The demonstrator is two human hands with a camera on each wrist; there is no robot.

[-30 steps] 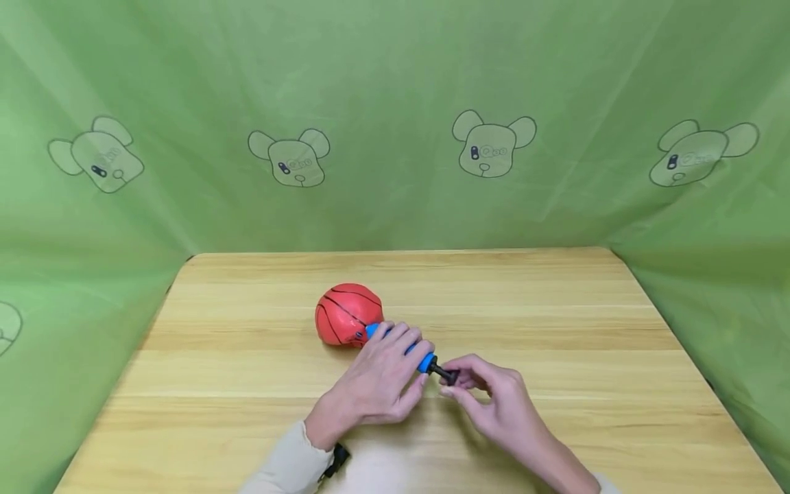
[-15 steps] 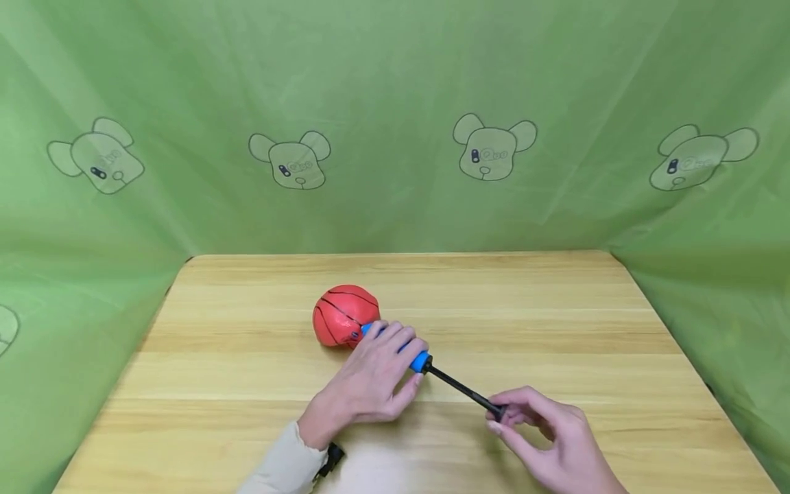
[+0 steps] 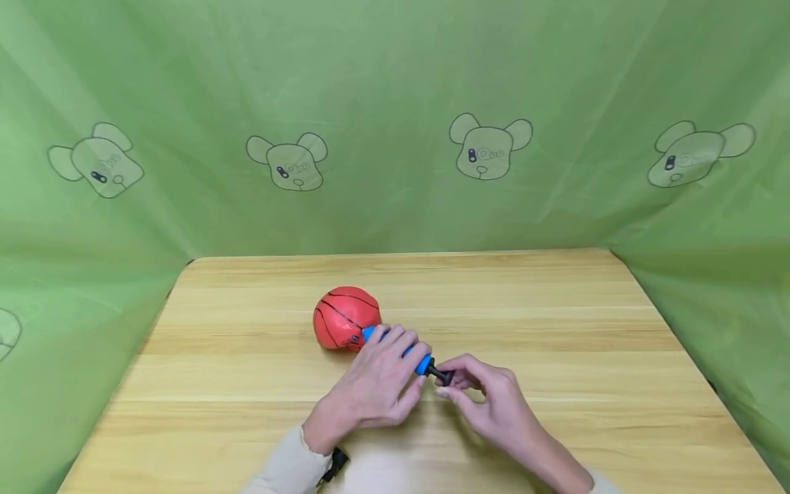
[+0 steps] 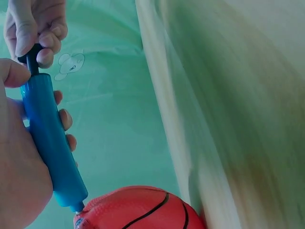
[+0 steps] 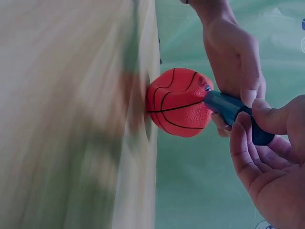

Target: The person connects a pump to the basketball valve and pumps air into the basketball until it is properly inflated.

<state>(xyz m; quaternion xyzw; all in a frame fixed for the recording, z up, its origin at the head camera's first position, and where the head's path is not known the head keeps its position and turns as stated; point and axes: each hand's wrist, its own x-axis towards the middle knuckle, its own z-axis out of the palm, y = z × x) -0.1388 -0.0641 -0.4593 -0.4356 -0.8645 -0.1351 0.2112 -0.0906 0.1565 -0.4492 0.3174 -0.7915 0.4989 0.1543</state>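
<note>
A blue hand pump [image 4: 53, 138] slants down to a red ball [image 3: 345, 317] with black basketball lines. In the left wrist view the pump's tip meets the ball's skin; the ball [image 5: 178, 102] looks dented and not fully round. My left hand [image 3: 382, 384] grips the blue barrel, fingers curled over it. With thumb and fingers, my right hand [image 3: 494, 398] pinches the black T-shaped handle [image 3: 446, 377] at the end of the rod. Only a short length of rod shows between barrel and handle. Part of the barrel is hidden under the left fingers.
The ball rests on a light wooden table [image 3: 555, 309]. Green curtains [image 3: 395, 206] with printed bear heads surround the table at the back and both sides. A black object [image 3: 335, 465] sits at the left sleeve's cuff.
Half a second ago the rod was drawn far out toward the lower right; now it is pushed back in, with the right hand close to the barrel. Left hand and ball barely moved.
</note>
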